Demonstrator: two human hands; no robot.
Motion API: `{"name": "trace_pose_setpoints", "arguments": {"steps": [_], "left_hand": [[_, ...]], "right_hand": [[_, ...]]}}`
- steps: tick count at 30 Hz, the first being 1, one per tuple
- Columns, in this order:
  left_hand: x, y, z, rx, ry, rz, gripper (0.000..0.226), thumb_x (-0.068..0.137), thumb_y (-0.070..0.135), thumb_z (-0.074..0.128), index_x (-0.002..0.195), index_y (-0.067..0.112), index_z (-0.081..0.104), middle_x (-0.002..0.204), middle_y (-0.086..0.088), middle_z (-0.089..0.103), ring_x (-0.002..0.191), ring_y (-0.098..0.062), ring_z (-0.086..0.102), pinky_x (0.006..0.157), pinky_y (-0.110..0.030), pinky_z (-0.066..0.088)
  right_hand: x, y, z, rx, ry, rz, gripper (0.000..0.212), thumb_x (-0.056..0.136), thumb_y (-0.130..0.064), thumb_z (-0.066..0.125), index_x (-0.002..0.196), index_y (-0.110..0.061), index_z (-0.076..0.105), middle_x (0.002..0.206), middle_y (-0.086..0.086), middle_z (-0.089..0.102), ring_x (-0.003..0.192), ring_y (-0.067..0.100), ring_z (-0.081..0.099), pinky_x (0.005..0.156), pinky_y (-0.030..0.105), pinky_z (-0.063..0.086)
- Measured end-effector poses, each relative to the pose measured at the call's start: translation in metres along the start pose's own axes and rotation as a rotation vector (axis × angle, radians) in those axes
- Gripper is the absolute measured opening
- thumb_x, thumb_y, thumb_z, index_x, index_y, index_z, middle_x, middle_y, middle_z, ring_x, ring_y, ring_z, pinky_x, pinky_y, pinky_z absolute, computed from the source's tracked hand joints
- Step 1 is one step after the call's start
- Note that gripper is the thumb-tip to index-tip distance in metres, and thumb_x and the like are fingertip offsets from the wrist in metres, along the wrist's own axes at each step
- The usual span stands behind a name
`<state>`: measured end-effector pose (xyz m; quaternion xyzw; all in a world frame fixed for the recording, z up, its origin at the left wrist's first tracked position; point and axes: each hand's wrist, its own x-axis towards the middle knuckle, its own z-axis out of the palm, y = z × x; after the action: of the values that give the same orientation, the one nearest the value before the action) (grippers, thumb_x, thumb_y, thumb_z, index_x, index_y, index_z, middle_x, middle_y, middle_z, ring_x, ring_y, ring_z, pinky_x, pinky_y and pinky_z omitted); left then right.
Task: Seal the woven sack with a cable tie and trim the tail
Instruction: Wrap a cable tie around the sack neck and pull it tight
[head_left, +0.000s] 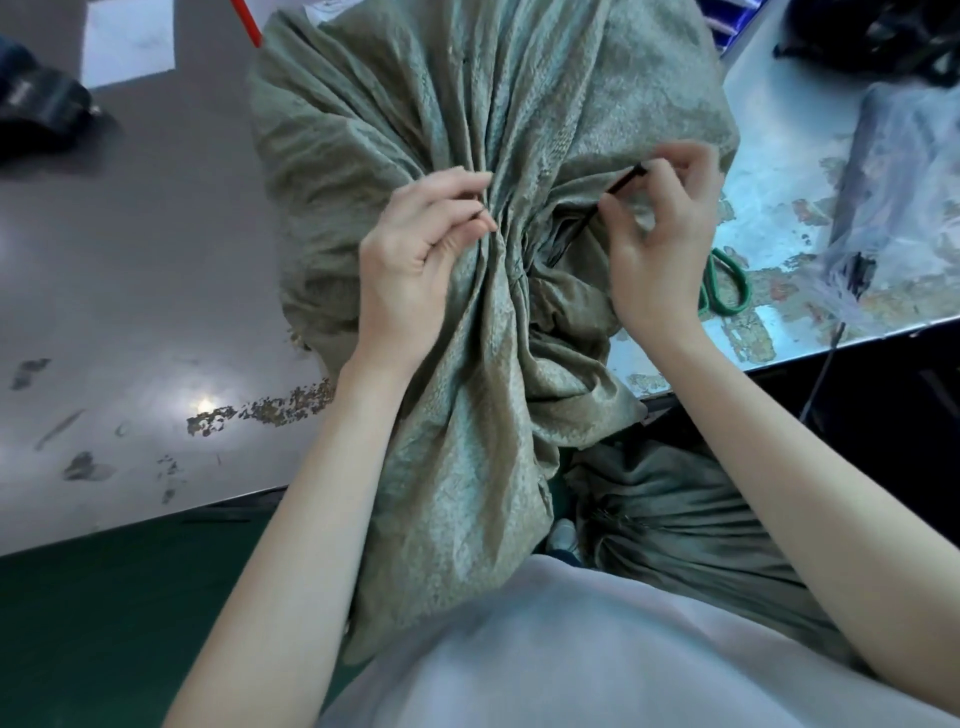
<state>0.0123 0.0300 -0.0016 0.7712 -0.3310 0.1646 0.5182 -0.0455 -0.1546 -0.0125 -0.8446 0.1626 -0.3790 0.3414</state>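
Note:
A grey-green woven sack (467, 104) lies on the table, its mouth gathered into a pleated neck at the middle of the view. A thin black cable tie (602, 200) runs around that neck. My right hand (660, 234) pinches the tie's tail, stretched up and to the right. On the left side of the neck, my left hand (421, 254) pinches the tie's other end against the bunched fabric. The loose sack mouth hangs down toward me over the table edge. Green-handled scissors (724, 283) lie on the table just right of my right hand, partly hidden by it.
The worn grey table (130, 312) has a chipped surface; its front edge crosses the lower left. A second gathered sack (691, 525) sits on the floor below right. Clear plastic bags (898, 171) lie at the right, a black object (36, 104) at the far left, and a red rod (248, 23) at top.

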Motion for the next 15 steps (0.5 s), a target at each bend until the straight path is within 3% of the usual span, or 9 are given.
{"name": "trace_pose_setpoints", "arguments": {"steps": [3, 7, 9, 15], "left_hand": [[0.001, -0.004, 0.010, 0.027, -0.055, -0.042, 0.021, 0.094, 0.014, 0.055, 0.091, 0.001, 0.070, 0.094, -0.004, 0.074, 0.096, -0.003, 0.065, 0.097, -0.045, 0.047], [0.004, -0.003, 0.015, -0.082, -0.011, -0.164, 0.022, 0.097, 0.009, 0.049, 0.087, -0.002, 0.065, 0.076, -0.005, 0.069, 0.077, -0.017, 0.069, 0.080, -0.034, 0.055], [0.006, -0.003, 0.017, -0.086, 0.006, -0.198, 0.022, 0.097, 0.009, 0.048, 0.087, -0.001, 0.064, 0.067, -0.004, 0.066, 0.068, -0.017, 0.069, 0.075, -0.026, 0.052], [0.012, -0.017, 0.020, -0.052, -0.015, -0.291, 0.020, 0.099, 0.022, 0.047, 0.086, 0.017, 0.062, 0.054, 0.001, 0.054, 0.047, -0.013, 0.055, 0.058, -0.024, 0.043]], "right_hand": [[0.003, -0.003, 0.005, -0.056, -0.038, -0.140, 0.012, 0.084, -0.009, 0.057, 0.091, 0.002, 0.058, 0.122, 0.009, 0.057, 0.113, 0.029, 0.050, 0.092, 0.036, 0.036], [0.011, -0.009, 0.013, 0.096, -0.150, -0.167, 0.029, 0.090, -0.005, 0.050, 0.118, 0.002, 0.056, 0.117, 0.007, 0.059, 0.107, 0.027, 0.057, 0.091, 0.045, 0.046], [0.015, -0.011, 0.017, 0.108, -0.166, -0.184, 0.028, 0.092, -0.005, 0.049, 0.117, 0.001, 0.057, 0.110, 0.006, 0.061, 0.102, 0.027, 0.058, 0.089, 0.040, 0.045], [0.039, -0.011, 0.032, 0.026, -0.194, -0.240, 0.016, 0.090, -0.007, 0.050, 0.092, 0.007, 0.056, 0.090, 0.018, 0.063, 0.084, 0.034, 0.055, 0.071, 0.035, 0.035]]}}
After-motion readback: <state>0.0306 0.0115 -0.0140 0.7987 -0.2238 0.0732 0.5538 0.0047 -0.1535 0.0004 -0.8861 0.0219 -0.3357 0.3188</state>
